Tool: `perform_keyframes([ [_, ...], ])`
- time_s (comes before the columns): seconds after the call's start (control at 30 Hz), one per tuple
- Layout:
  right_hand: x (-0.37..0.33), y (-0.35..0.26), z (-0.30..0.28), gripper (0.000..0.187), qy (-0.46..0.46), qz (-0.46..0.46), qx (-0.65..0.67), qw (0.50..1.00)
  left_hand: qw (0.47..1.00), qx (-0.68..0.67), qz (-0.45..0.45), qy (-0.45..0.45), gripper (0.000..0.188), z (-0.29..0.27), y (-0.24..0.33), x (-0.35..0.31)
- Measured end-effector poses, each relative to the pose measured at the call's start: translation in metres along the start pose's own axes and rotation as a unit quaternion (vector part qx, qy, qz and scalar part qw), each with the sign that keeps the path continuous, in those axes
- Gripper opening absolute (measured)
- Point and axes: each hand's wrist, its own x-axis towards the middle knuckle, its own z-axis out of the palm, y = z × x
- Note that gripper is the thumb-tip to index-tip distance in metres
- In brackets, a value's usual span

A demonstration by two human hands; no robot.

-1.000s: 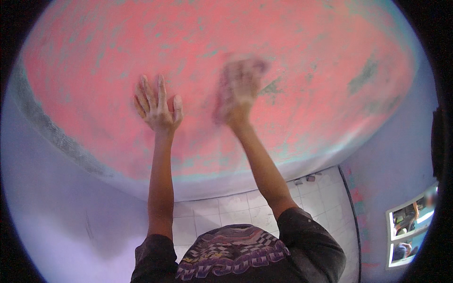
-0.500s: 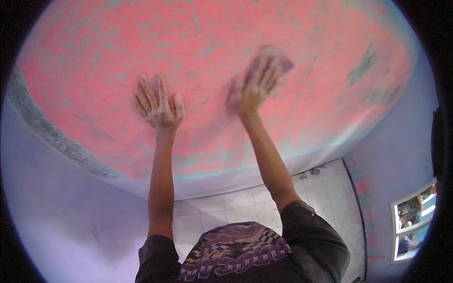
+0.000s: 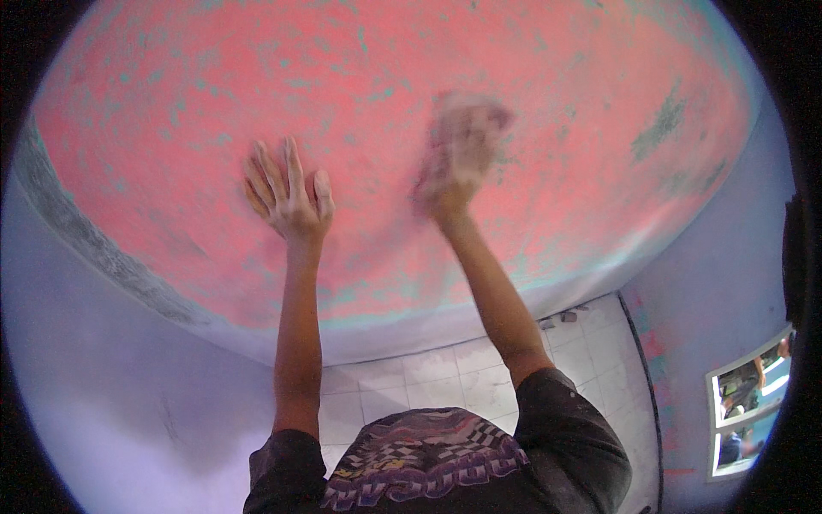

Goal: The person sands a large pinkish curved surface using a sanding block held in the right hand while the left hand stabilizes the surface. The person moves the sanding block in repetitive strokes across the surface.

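Observation:
A broad wall (image 3: pixel 368 146) in front of me is coral pink, mottled with teal specks and streaks. Flat against it on the left lies my left hand (image 3: pixel 291 197), dusty with fingers spread and nothing in it. To the right, my right hand (image 3: pixel 462 176) is smeared by motion as it presses a piece of sandpaper (image 3: pixel 490 111) to the wall. The sandpaper looks flat and greyish purple; only its edge shows past the fingers. Both arms are stretched forward and raised.
Pale lavender walls (image 3: pixel 111 343) flank the pink one. A grey rough strip (image 3: pixel 111 253) borders it at left. Below is a white tiled floor (image 3: pixel 428 368) with small blocks (image 3: pixel 568 317) near the wall's foot. A white-framed window (image 3: pixel 741 411) sits at the lower right.
My right hand and the sandpaper have shifted slightly left and down across the wall. My left hand stays in nearly the same place.

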Motion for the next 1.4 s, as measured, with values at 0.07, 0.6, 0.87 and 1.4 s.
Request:
perform_keyframes([
  [0.07,-0.022,-0.038,0.000,0.048,-0.143,-0.086,0.121,0.979,1.000,0.010,-0.005,-0.010,0.058,-0.001,0.000,-0.004],
  [0.6,-0.011,-0.024,0.025,0.045,0.005,0.023,0.042,0.999,1.000,-0.001,0.010,0.000,0.059,0.008,-0.011,-0.009],
  [0.87,0.001,0.069,-0.011,0.047,-0.101,-0.114,0.003,0.988,1.000,-0.001,0.009,0.004,0.059,0.009,-0.005,-0.008],
  [1.4,0.011,0.079,-0.008,0.056,-0.050,-0.058,0.005,0.997,1.000,-0.004,0.014,-0.004,0.059,0.014,-0.002,-0.010],
])
